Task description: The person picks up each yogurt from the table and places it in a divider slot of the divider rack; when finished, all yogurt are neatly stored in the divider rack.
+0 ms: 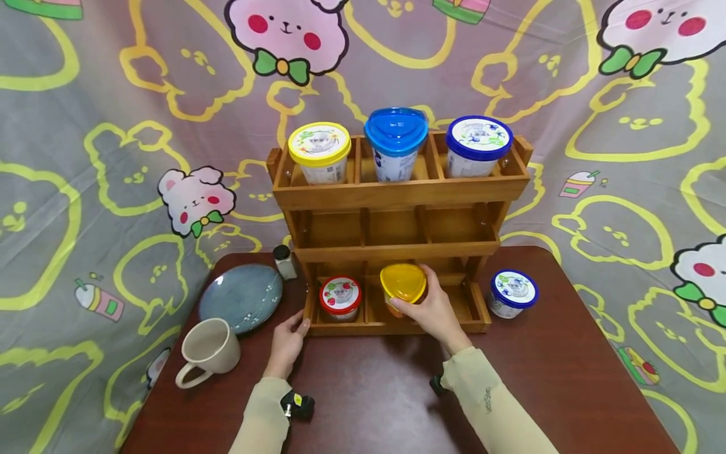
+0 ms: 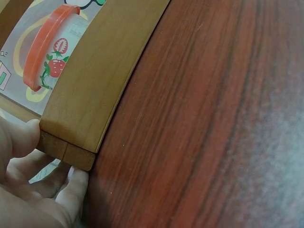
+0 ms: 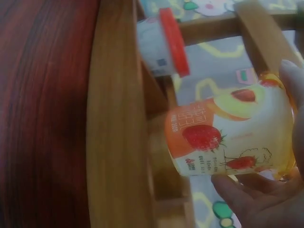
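A three-tier wooden rack (image 1: 397, 194) stands on the table. At its lower left front corner my left hand (image 1: 286, 345) grips the rack's end, thumb and fingers around the wood (image 2: 78, 114). My right hand (image 1: 433, 315) holds a yogurt cup with a yellow domed lid (image 1: 403, 282) over the middle compartment of the bottom tier. Strawberries on an orange and white label show on this tilted yogurt cup (image 3: 213, 135) in the right wrist view. In the bottom left compartment sits a red-lidded cup (image 1: 341, 296), also visible as a red-rimmed cup (image 3: 164, 42) beyond the rack's front board.
On the top tier stand a yellow-lidded cup (image 1: 321, 151), a blue domed-lid cup (image 1: 395, 144) and a dark-blue-lidded cup (image 1: 478, 145). Another blue-lidded cup (image 1: 513, 293) is right of the rack. Left are a plate (image 1: 241, 296), a mug (image 1: 211, 347) and a black-capped shaker (image 1: 285, 262).
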Demonstrator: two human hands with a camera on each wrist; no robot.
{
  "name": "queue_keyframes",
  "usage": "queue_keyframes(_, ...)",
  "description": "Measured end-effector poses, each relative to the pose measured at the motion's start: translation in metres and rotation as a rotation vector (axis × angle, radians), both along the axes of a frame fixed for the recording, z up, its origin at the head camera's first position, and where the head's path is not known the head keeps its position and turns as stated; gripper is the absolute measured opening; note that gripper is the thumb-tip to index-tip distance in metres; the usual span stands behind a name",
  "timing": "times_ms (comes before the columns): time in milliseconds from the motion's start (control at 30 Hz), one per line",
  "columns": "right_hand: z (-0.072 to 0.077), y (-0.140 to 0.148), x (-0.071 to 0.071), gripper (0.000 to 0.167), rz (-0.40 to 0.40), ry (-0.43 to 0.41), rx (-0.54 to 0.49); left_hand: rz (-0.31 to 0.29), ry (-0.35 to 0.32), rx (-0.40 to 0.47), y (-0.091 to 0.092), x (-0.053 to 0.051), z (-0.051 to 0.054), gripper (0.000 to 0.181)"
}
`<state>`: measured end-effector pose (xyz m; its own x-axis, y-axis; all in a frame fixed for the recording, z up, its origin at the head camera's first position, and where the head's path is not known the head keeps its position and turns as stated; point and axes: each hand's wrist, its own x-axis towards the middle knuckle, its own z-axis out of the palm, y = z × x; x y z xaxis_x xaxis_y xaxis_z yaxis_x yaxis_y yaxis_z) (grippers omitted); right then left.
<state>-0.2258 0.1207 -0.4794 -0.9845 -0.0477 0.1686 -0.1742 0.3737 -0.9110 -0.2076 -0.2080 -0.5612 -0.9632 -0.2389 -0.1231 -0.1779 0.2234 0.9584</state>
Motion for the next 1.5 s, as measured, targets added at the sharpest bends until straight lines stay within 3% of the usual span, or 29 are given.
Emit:
queue_keyframes(433,-0.021,-0.007,-0.018,0.104,-0.014,0.052,0.113,0.006,0.015,-0.011,0.002,-0.001,-0.001,0.043)
queue_keyframes(633,-0.024,-0.009,-0.02,0.106,-0.002,0.055,0.171,0.015,0.044,-0.021,0.002,0.0,0.0,0.042)
queue_keyframes(933,-0.032,-0.011,-0.021,0.105,-0.008,0.015,0.199,-0.001,0.011,0.017,0.003,0.002,0.002,0.043)
queue_keyframes(1500,-0.039,-0.014,-0.02,0.108,-0.025,-0.006,0.208,-0.007,0.008,0.0,0.003,0.002,0.002,0.043)
